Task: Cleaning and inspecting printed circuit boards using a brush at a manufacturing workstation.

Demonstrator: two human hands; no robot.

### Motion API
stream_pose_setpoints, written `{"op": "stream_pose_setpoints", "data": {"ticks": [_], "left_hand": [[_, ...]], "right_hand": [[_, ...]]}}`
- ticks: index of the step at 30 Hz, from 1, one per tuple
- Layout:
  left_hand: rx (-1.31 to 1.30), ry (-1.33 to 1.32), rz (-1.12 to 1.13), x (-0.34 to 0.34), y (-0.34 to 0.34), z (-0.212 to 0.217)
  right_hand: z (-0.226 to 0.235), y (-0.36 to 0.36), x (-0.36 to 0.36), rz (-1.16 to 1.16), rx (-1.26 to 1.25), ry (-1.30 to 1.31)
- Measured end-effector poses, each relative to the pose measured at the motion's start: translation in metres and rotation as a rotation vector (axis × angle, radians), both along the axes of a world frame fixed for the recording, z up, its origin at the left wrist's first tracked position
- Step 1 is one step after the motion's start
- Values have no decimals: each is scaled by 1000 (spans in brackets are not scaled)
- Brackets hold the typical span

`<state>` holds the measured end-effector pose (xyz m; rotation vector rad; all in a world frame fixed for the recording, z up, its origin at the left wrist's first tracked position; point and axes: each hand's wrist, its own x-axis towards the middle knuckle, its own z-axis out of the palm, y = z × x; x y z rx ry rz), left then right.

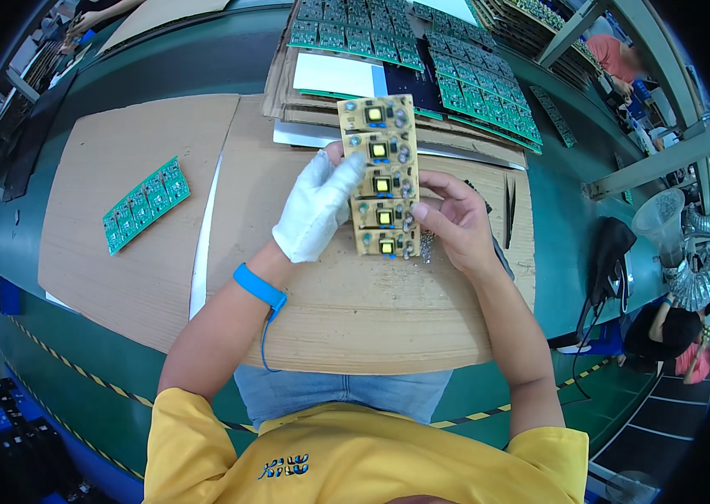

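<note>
Both hands hold a long tan circuit board panel (383,168) above the cardboard, its component side up, with a column of several yellow-topped transformers and small capacitors. My left hand (319,202), in a white glove with a bare fingertip showing, grips its left edge, thumb on top. A blue strap (260,288) with a thin cord circles the left wrist. My bare right hand (458,220) pinches the panel's lower right edge between thumb and fingers. Under and beside the right hand lie small loose metallic bits (427,247). Tweezers (510,210) rest on the cardboard to its right.
A green circuit board strip (147,206) lies on the left cardboard sheet (78,168). At the back, several green board panels (481,80) are stacked on cardboard. A grey metal frame (645,160) stands at the right, near a clear funnel-like hood (660,214). Other people work farther off.
</note>
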<state>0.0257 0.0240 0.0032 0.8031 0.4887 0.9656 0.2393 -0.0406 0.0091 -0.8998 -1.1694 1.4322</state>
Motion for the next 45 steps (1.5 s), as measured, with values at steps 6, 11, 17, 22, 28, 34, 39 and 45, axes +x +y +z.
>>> {"op": "stream_pose_setpoints", "data": {"ticks": [6, 11, 17, 22, 28, 34, 39, 45], "left_hand": [[307, 26, -21, 0, -16, -4], [360, -83, -63, -6, -13, 2], [282, -228, -158, -6, -14, 29], [185, -274, -170, 2, -9, 12], [265, -128, -130, -2, -1, -14], [207, -92, -121, -2, -5, -4], [114, -241, -69, -4, 1, -4], [127, -182, -91, -4, 3, -4]], "right_hand": [[17, -4, -10, -55, 715, -741], [16, -12, -25, -209, 870, -830], [15, -15, -14, -242, 545, -836], [15, -7, -6, -358, 631, -935], [20, 1, -7, -289, 874, -1193], [28, 4, -10, -341, 876, -1331], [49, 49, -13, -430, 918, -1399], [66, 88, -18, -322, 947, -1647]]}}
